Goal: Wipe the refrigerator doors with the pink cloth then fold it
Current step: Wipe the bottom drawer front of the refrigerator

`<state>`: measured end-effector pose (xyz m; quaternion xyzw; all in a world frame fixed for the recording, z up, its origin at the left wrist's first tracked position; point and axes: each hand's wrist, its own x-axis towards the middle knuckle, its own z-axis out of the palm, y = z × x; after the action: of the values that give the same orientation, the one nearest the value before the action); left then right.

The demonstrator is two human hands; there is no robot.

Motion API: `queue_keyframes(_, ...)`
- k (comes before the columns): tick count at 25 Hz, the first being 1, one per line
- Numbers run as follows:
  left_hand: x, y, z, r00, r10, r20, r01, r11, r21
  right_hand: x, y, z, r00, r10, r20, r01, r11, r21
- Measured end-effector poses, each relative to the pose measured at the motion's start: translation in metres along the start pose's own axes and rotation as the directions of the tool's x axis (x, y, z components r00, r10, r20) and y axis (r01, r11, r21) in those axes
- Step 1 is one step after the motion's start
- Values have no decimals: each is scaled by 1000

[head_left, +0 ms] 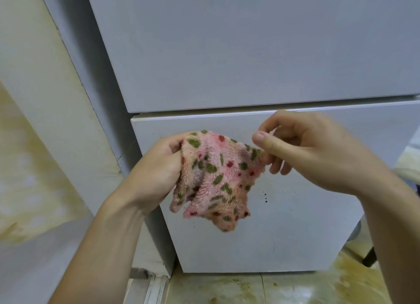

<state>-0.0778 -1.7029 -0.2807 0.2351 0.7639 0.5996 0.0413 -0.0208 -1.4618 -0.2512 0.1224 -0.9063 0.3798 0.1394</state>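
Observation:
A white refrigerator fills the view, with its upper door (238, 44) above a narrow gap and its lower door (295, 224) below. In front of the lower door I hold the pink cloth (218, 176), fluffy with green and red spots, hanging crumpled. My left hand (156, 167) grips its left upper edge in a closed fist. My right hand (302, 149) pinches its right upper corner between thumb and fingers. A few small dark specks mark the lower door right of the cloth.
A pale wall with yellowish stains (29, 158) stands at the left beside the refrigerator's side. The tiled floor (250, 287) below is stained yellow-brown. A dark leg of some object (369, 256) shows at the lower right.

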Motion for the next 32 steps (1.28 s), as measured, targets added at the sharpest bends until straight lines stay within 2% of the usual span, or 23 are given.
queue_keyframes(5,-5,7,-9,992,121,39,-126,975,185,9,10,20,991,-52,121,67,990,-121)
queue_keyframes(10,-11,10,-16,983,71,172,-98,984,151,13,15,38,958,-104,266,82,992,92)
queue_keyframes(14,-9,-2,-24,985,-75,157,75,997,6,14,19,35,969,-64,237,-18,945,328)
queue_keyframes(18,-7,-5,-20,976,-135,171,185,927,-327,16,20,34,970,-43,239,-72,888,453)
queue_keyframes(19,-7,-6,-21,972,-129,195,188,927,-324,17,20,34,971,-29,237,-92,871,482)
queue_keyframes(22,-7,-10,-25,974,-117,192,123,992,-19,19,21,34,971,35,237,-144,876,460)
queue_keyframes(24,-5,-11,-24,981,-144,127,140,989,39,18,20,35,962,56,269,-168,895,414)
queue_keyframes(26,-3,-15,-23,996,-83,-13,84,995,57,16,11,34,956,99,277,-221,862,457)
queue_keyframes(28,0,-21,-30,975,16,-222,-7,999,41,14,1,33,972,139,192,-229,760,608)
queue_keyframes(29,1,-23,-37,964,36,-262,-34,999,13,12,-4,34,981,164,103,-190,717,670)
queue_keyframes(30,0,-25,-43,975,47,-218,-55,998,-31,10,-11,38,982,188,-19,-123,710,694)
queue_keyframes(32,-6,-29,-46,994,103,38,-97,986,-138,2,-25,60,959,185,-215,7,743,669)
